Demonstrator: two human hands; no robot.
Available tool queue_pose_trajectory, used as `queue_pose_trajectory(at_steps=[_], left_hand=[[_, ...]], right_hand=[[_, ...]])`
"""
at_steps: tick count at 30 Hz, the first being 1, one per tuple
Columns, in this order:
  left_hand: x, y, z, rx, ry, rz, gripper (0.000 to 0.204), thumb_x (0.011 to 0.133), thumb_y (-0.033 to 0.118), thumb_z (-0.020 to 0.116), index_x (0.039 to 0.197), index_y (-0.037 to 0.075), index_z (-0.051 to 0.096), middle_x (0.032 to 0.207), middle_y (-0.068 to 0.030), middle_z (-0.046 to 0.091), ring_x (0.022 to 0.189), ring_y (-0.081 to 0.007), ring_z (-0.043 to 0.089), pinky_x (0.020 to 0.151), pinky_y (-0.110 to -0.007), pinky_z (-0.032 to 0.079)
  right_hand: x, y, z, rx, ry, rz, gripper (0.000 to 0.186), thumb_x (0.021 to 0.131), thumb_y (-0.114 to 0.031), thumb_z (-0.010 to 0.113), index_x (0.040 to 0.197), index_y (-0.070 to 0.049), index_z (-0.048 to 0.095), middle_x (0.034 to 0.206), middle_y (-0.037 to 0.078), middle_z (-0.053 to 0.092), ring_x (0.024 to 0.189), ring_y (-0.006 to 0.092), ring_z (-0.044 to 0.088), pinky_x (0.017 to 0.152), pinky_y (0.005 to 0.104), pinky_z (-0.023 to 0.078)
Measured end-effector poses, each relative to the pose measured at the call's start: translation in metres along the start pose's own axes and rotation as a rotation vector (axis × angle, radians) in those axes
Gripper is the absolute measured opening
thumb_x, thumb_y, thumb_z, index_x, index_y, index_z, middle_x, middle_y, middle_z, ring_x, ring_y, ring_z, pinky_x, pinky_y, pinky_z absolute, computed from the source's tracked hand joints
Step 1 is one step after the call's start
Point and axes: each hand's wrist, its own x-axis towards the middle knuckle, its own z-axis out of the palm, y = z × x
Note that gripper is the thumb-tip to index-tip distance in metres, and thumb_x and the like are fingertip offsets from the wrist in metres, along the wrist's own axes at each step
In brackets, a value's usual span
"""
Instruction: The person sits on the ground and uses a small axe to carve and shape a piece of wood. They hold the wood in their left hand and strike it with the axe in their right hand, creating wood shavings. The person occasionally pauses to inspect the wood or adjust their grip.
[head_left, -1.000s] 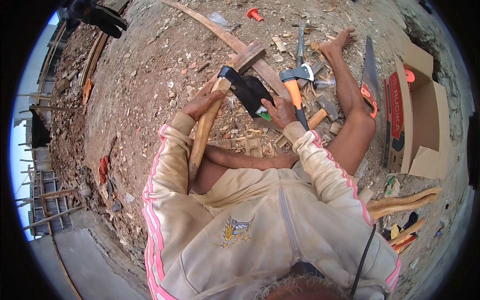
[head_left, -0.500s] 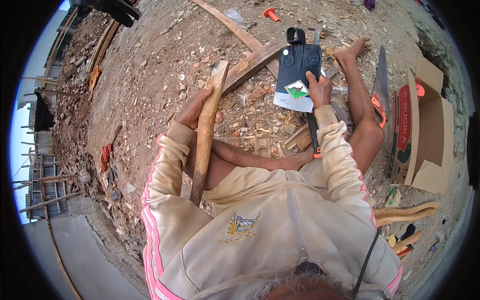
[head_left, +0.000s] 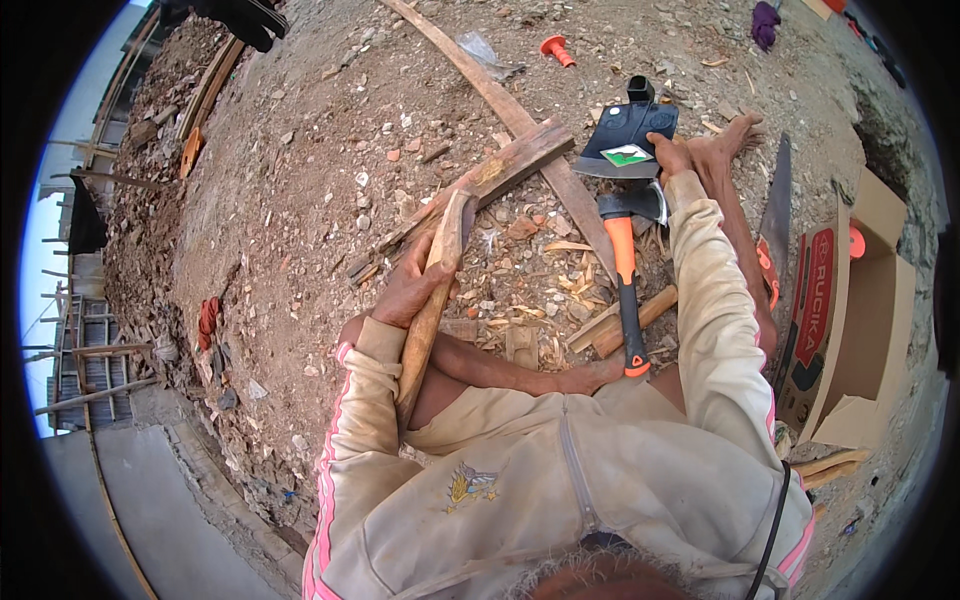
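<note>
I have the black hoe head out in front of the person, beside the outstretched bare foot, its socket facing away and a green-and-white sticker on its face. The right hand pinches it by the right edge — thumb over the face, the other fingers hidden from me. The left hand is wrapped around a wooden handle near its upper end; the handle slants down to the lap, well apart from the hoe head. Just below the hoe head I see an axe with an orange-and-black handle. Farther left, a beam crosses a long board — and off right lie a saw and an open cardboard box.
</note>
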Motion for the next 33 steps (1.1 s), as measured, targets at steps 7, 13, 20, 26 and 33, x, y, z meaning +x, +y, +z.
queue_pose_trajectory(at_steps=[7, 13, 20, 26, 33], left_hand=[[-0.029, 0.007, 0.003, -0.058, 0.106, -0.306, 0.062, 0.103, 0.033, 0.06, 0.152, 0.004, 0.037, 0.106, -0.0075, 0.059, 0.08, -0.019, 0.069, 0.065, -0.027, 0.057], [-0.06, 0.023, -0.022, 0.018, 0.119, -0.295, 0.068, 0.101, 0.039, 0.062, 0.152, 0.003, 0.036, 0.106, -0.0101, 0.062, 0.08, -0.0206, 0.069, 0.072, -0.03, 0.057], [-0.018, 0.082, -0.067, 0.086, 0.127, -0.168, 0.075, 0.097, 0.042, 0.069, 0.153, 0.004, 0.036, 0.101, -0.0114, 0.063, 0.078, -0.02, 0.069, 0.066, -0.029, 0.056], [0.077, 0.062, -0.113, 0.27, 0.073, -0.091, 0.058, 0.102, 0.038, 0.061, 0.146, 0.004, 0.047, 0.104, -0.0108, 0.07, 0.083, -0.0177, 0.07, 0.071, -0.028, 0.056], [0.185, -0.021, -0.099, 0.438, -0.079, -0.004, 0.051, 0.101, 0.042, 0.063, 0.138, 0.006, 0.057, 0.115, -0.0073, 0.068, 0.102, -0.0142, 0.063, 0.084, -0.032, 0.052]], right_hand=[[0.012, -0.036, 0.072, 0.283, -0.046, 0.147, 0.03, 0.089, -0.017, 0.072, 0.115, -0.003, 0.065, 0.1, 0.011, 0.071, 0.083, 0.0268, 0.071, 0.069, 0.0469, 0.06], [0.066, -0.033, 0.091, 0.435, -0.132, 0.119, 0.032, 0.097, -0.022, 0.069, 0.122, -0.005, 0.06, 0.112, 0.012, 0.069, 0.089, 0.0285, 0.072, 0.067, 0.0443, 0.062], [-0.014, -0.055, 0.061, -0.615, -0.438, -0.115, 0.047, 0.098, -0.049, 0.062, 0.108, -0.004, 0.068, 0.084, 0.011, 0.072, 0.064, 0.0173, 0.07, 0.048, 0.0296, 0.047], [-0.135, -0.065, -0.07, -0.876, -0.463, -0.657, 0.032, 0.1, -0.033, 0.063, 0.108, -0.003, 0.071, 0.085, 0.011, 0.072, 0.069, 0.016, 0.067, 0.06, 0.0307, 0.05], [-0.201, -0.023, -0.266, -0.784, 0.111, -0.429, 0.024, 0.099, -0.01, 0.055, 0.116, 0.003, 0.068, 0.094, 0.012, 0.07, 0.077, 0.0153, 0.066, 0.072, 0.0291, 0.053]])
